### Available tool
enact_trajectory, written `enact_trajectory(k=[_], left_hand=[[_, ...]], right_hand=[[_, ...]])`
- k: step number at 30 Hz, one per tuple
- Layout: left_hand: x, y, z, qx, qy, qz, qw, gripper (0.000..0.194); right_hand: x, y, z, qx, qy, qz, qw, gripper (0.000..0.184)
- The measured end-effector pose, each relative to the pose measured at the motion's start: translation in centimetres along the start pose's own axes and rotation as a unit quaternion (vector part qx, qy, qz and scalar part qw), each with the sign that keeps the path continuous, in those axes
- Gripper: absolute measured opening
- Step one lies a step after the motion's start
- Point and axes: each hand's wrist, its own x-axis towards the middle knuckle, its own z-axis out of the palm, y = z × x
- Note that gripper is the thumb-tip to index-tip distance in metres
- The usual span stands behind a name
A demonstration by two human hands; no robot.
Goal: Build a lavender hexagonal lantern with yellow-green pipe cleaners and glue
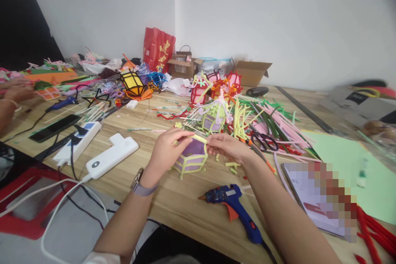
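Note:
A small lantern (pixel 192 161) with purple panels and yellow-green pipe-cleaner edges stands on the table in front of me. My left hand (pixel 170 150) is at its upper left, thumb and fingers pinching one end of a yellow-green pipe cleaner (pixel 199 139) along the rim. On the other side, my right hand (pixel 227 146) pinches the same strip at its right end. The fingers partly hide the lantern's top. A blue glue gun (pixel 235 206) with an orange trigger lies below my right hand. Short green scraps (pixel 232 167) are scattered beside the lantern.
Behind are finished lanterns (pixel 215 117) and bundles of pipe cleaners (pixel 284 121). Black-handled scissors (pixel 266 142) and a tablet (pixel 318 202) lie right. A white power bank (pixel 113 156), power strip (pixel 77 142) and cables are left. Another person's hand (pixel 15 93) works at far left.

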Motion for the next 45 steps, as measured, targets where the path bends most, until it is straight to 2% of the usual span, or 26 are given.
enact_trajectory(k=[33, 45], left_hand=[[0.03, 0.17, -0.03, -0.003, -0.005, -0.013, 1.0, 0.015], [0.1, 0.28, -0.09, 0.003, -0.004, 0.0, 1.0, 0.015]], right_hand=[[-0.06, -0.03, -0.04, -0.006, 0.004, 0.002, 1.0, 0.035], [-0.13, -0.13, -0.03, -0.012, 0.007, 0.003, 1.0, 0.036]])
